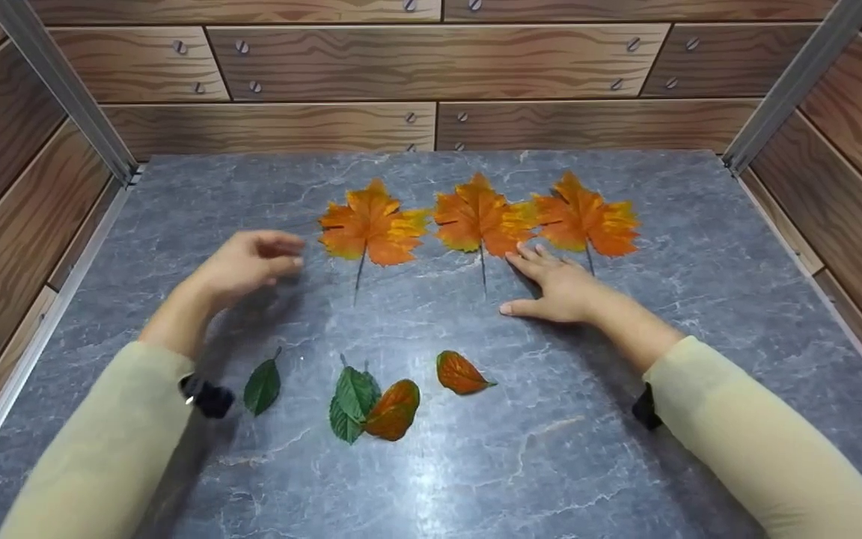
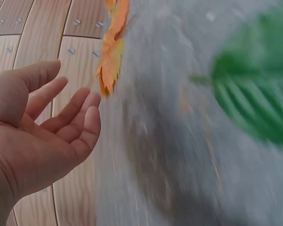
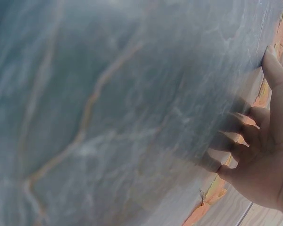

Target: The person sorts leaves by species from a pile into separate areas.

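Three orange maple leaves with dark stems lie in a row at the back: a left one point(image 1: 371, 228), a middle one point(image 1: 478, 213) and a right one point(image 1: 585, 213). My right hand point(image 1: 557, 287) is spread, its fingertips at the lower edge of the middle leaf; whether they press on it I cannot tell. Left of the row, my left hand point(image 1: 248, 262) hovers over the table with loosely bent fingers and nothing in them. In the left wrist view, the palm point(image 2: 52, 136) shows bare, and a green leaf point(image 2: 254, 75) appears blurred at the right.
Nearer the front lie a single green leaf point(image 1: 262, 386), a small cluster of green leaves point(image 1: 355, 397) touching an orange-green leaf point(image 1: 395, 410), and another reddish leaf point(image 1: 462, 373). The grey marbled table point(image 1: 476, 479) is bounded by wood-patterned walls point(image 1: 431, 64).
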Available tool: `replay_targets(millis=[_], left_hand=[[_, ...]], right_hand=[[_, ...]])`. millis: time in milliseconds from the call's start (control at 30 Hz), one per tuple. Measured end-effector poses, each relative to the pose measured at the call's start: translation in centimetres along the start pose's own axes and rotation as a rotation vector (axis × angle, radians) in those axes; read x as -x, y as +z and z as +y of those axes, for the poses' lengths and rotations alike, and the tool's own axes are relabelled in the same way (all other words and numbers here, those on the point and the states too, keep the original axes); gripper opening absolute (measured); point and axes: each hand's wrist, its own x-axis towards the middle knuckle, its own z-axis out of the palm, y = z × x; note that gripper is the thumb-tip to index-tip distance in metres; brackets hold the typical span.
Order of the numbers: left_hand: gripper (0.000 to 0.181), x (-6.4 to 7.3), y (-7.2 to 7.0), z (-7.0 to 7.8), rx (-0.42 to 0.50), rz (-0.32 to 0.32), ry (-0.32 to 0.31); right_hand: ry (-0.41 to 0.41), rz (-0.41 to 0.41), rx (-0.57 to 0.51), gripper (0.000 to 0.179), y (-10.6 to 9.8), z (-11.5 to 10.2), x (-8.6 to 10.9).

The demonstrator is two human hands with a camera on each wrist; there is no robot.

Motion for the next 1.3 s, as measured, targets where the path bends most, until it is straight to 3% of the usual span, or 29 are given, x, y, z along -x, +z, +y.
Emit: replay_targets(millis=[300, 500, 700, 1133, 1300], left_hand=[[0.049, 5.6, -0.9, -2.9, -0.07, -0.169, -0.025], [0.046, 7.8, -0.4, -4.4, -0.112, -0.199, 0.017], [0.047, 8.7, 0.2, -5.5, -0.105, -0.206, 0.064], [0.052, 9.1, 1.7, -6.4, -0.235, -0.175, 0.156], [0.045, 9.1, 2.2, -6.3, -0.286, -0.15, 0.197]], right_hand=[[-0.004, -0.002, 0.001, 0.108, -0.1, 0.0, 0.2], [-0.001, 0.003, -0.004, 0.108, 0.0, 0.1, 0.3], [0.007, -0.001, -0.005, 0.108, 0.0, 0.1, 0.1], [0.002, -0.001, -0.004, 0.109, 0.1, -0.1, 0.0], [0.0, 0.01, -0.005, 0.108, 0.0, 0.0, 0.2]])
